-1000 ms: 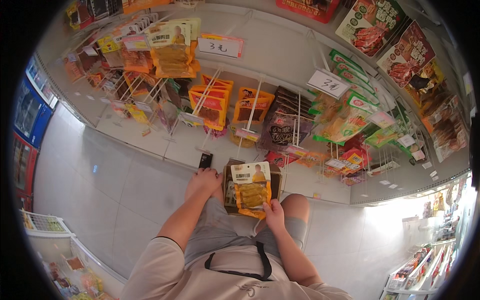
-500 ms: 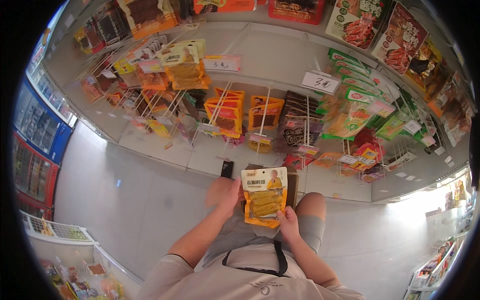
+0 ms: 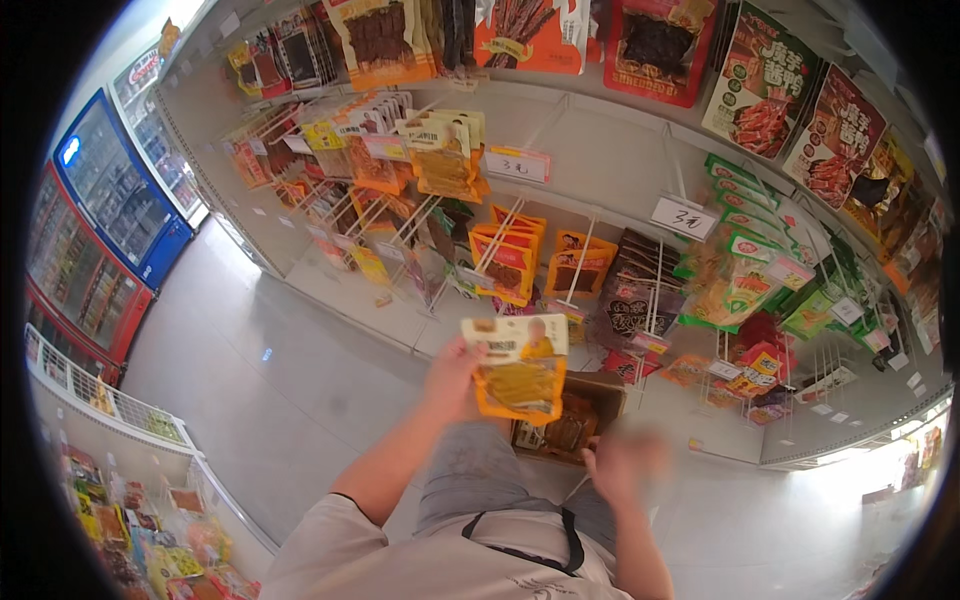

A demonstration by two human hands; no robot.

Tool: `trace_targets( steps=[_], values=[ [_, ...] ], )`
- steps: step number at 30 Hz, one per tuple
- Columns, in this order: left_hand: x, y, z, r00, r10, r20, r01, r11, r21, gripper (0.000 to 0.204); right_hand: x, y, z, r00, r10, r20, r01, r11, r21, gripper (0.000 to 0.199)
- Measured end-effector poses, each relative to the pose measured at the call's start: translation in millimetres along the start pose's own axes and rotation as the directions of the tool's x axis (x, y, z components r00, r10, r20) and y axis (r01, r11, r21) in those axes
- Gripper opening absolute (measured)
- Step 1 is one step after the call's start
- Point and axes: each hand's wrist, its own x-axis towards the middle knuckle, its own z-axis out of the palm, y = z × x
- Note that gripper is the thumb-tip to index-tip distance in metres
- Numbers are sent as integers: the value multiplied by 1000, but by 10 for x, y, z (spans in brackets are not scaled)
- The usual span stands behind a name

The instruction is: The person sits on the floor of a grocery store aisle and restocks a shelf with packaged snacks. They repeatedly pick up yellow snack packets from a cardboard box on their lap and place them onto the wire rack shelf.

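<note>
The left hand [image 3: 452,375] is pinching a flat orange-and-yellow plastic snack packet [image 3: 517,366] by its left edge, holding it up in front of the white peg-hook display rack [image 3: 600,190], above the open brown cardboard box [image 3: 575,420] on the floor. The right hand [image 3: 622,462] is hanging blurred and apparently empty just beside the box's right edge; whether its grip is open I cannot tell. The step in hand looks like hanging the packet: next, its top hole probably needs lining up with a free metal hook [image 3: 582,262].

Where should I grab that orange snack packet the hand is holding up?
Probably its free right edge, coming from the right. The orange snack packet is flat and upright, and the left hand already pinches its left edge; the right hand is empty.
</note>
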Motion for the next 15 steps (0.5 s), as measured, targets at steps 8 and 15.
trace_targets(
  steps=[8, 15],
  values=[
    [930, 1318, -558, 928, 291, -234, -320, 943, -96, 28, -318, 1865, 828, 937, -230, -264, 55, 841, -538, 34],
    [1589, 1905, -738, 886, 387, -256, -399, 917, 5, 28, -209, 1577, 742, 973, -141, -181, 19, 836, -548, 34]
  ],
)
